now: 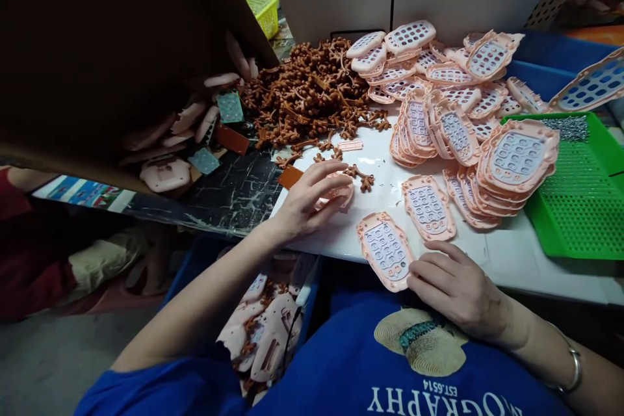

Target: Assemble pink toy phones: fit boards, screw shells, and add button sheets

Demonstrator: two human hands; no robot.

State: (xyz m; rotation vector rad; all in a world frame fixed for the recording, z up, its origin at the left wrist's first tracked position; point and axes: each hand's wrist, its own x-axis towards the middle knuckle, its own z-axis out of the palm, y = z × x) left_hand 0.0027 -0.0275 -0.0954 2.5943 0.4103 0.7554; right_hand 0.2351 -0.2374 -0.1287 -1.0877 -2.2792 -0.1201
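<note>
My left hand is over a small pink plastic part on the white table, its fingers bent around the part's near side. At the table's front edge my right hand holds the lower right side of a pink shell with a white keypad. Another keypad shell lies flat just beyond it. Small brown branched pieces lie just past my left fingers. An orange-brown flat piece is beside my left hand.
Behind are a heap of brown pieces and piled pink shells. A green basket stands right, a cardboard box left. Below the edge is a bin of parts. Another person's clothed leg shows at left.
</note>
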